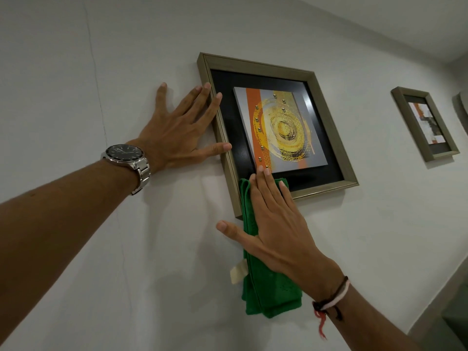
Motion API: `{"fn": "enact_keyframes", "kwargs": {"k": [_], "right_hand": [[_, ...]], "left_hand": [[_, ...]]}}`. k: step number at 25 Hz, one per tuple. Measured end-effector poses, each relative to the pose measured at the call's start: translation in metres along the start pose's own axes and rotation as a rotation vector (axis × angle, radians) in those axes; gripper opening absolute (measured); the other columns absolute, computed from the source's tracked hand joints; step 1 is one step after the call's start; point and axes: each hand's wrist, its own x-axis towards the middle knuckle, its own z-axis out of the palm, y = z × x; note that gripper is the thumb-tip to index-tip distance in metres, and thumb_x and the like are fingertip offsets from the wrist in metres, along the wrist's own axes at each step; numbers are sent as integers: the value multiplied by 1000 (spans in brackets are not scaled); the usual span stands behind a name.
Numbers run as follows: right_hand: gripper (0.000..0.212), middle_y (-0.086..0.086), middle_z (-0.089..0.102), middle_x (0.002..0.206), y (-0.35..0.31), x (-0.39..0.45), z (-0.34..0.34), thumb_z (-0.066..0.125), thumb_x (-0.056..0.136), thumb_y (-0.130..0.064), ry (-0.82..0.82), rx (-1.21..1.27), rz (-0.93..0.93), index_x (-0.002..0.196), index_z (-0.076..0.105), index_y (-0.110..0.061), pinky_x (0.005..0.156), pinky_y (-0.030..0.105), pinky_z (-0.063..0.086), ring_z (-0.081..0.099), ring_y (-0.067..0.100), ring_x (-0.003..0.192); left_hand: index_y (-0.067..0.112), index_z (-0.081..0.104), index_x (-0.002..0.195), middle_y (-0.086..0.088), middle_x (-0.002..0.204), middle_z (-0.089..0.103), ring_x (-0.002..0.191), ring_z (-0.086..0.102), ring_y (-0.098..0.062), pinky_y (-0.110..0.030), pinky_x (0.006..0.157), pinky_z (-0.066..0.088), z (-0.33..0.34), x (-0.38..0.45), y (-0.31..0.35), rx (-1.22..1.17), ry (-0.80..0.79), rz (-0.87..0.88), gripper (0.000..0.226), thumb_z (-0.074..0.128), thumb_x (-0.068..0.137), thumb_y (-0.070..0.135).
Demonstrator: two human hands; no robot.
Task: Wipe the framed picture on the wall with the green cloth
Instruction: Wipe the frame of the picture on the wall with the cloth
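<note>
The framed picture (326,122) hangs on the white wall, with a dull gold frame, black mat and an orange and gold spiral print. My left hand (177,130), a metal watch on its wrist, lies flat with fingers spread against the wall and the frame's left edge. My right hand (273,221) presses the green cloth (271,292) flat against the frame's lower left corner. The fingertips reach the black mat just under the print. The cloth hangs down the wall below the frame, and a white tag sticks out on its left side.
A second, smaller framed picture (425,122) hangs on the same wall to the right. The ceiling edge runs along the top right. A darker surface shows at the bottom right corner.
</note>
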Motion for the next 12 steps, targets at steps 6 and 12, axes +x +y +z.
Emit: {"fn": "enact_keyframes", "kwargs": {"k": [6,12], "right_hand": [[114,7,-24,166,2,-8,0,-7,67,-95,28,51,68,160,-2,-29,125,44,-8,-28,20,152],[102,7,46,140,6,-19,2,6,86,-83,212,20,-8,155,28,-12,121,45,31,41,23,134]], "left_hand": [[16,-11,161,-13,171,-9,160,-1,-25,-73,120,5,-2,-1,2,3,-7,-5,111,-2,75,86],[16,-11,161,-13,171,-9,160,-1,-25,-74,120,4,-2,0,1,0,-5,-1,111,-2,75,86]]}}
